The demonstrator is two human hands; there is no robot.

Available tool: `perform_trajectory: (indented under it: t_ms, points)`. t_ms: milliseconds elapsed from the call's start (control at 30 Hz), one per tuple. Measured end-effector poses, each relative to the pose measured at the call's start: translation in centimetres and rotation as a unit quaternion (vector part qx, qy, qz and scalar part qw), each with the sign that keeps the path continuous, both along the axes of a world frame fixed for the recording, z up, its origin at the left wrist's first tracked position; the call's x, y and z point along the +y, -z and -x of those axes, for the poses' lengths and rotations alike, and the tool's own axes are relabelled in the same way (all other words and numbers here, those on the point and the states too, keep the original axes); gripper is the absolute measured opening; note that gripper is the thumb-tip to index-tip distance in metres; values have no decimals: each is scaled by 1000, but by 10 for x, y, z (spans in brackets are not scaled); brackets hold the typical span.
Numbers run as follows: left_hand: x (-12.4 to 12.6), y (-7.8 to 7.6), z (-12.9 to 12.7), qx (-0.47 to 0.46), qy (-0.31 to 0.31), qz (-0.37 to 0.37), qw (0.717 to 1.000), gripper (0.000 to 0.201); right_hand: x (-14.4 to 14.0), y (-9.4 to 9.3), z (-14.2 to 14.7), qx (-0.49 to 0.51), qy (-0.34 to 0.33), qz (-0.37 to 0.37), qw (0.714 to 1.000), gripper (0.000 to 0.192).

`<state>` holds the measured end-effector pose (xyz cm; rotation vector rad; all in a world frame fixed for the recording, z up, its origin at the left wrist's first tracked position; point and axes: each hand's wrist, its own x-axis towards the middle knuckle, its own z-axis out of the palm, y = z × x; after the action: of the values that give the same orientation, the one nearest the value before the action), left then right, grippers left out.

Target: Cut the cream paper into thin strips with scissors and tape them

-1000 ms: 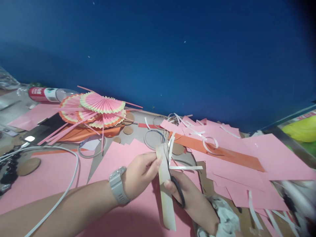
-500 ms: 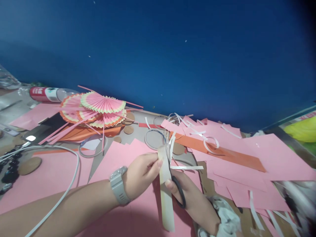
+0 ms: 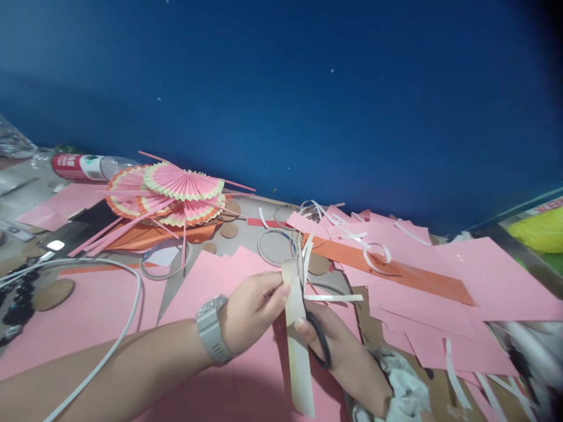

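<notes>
far to the left of the fingers a white cable (image 3: pixel 115 328) loops over pink paper on the surface (image 3: pixel 246 234), and beyond it a plastic bottle (image 3: pixel 83 167) lies on its side. pleated pink paper fans (image 3: pixel 176 196) with yellow-green edges are stacked up and left of the fingers, with thin pink strips fanning out beneath them.

the left hand (image 3: pixel 248 310), a grey watch (image 3: pixel 211 329) on its wrist, has its fingers (image 3: pixel 276 293) closed in a pinch on the left edge of a pale cream paper strip (image 3: pixel 297 334). the strip is long and narrow, held nearly upright above the pink sheets, its lower end hanging down below both hands; its upper end is sliced into thin slivers that splay and curl just above the fingers.

right beside it, the right hand (image 3: pixel 347 363) grips black-handled scissors (image 3: pixel 314 334), a finger through the handle loop and the thumb pressed against the strip's right edge. the blades run up along the strip toward the slivers; whether they are parted cannot be told.

to the right of the fingers lie overlapping pink sheets (image 3: pixel 461 281), an orange strip (image 3: pixel 396 272) across them, and curled white offcuts. a crumpled grey cloth (image 3: pixel 404 387) sits by the right wrist.
</notes>
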<state>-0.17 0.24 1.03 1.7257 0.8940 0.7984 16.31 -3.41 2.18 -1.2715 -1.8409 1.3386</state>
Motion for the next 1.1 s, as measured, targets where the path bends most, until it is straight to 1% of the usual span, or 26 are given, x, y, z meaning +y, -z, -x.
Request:
perform_trajectory:
  t_ms: [133, 267, 333, 400, 467, 533, 600, 733, 900, 1100]
  points:
    - [-1, 0, 1, 12, -2, 6, 1000, 30, 1, 2, 0, -5, -5, -1, 1000, 32]
    - [-3, 1, 2, -12, -1, 1, 1000, 27, 2, 1, 0, 0, -12, 8, 1000, 30]
    - [-4, 2, 3, -29, -20, -13, 999, 25, 3, 1, 1, 3, -16, 25, 1000, 31]
    - [-4, 2, 3, -40, -52, -13, 998, 27, 3, 1, 2, 0, -20, 36, 999, 34]
    - [-4, 2, 3, -27, -78, -11, 996, 31, 3, 2, 2, -4, -28, 39, 999, 36]
    - [-3, 2, 3, 0, -89, -22, 996, 34, 3, 3, 1, -8, -38, 29, 999, 37]
    - [-3, 2, 2, 15, -87, -33, 996, 35, 2, 5, 0, -15, -42, 17, 999, 35]
    - [-3, 2, 2, 19, -80, -31, 996, 34, 1, 5, -2, -26, -42, 0, 999, 33]
    - [-3, 1, 1, 21, -89, -35, 995, 34, 1, 3, -1, -44, -37, 0, 998, 33]
    - [-1, 3, 1, 20, -82, -41, 996, 32, 2, 1, 0, -10, -46, 23, 999, 34]
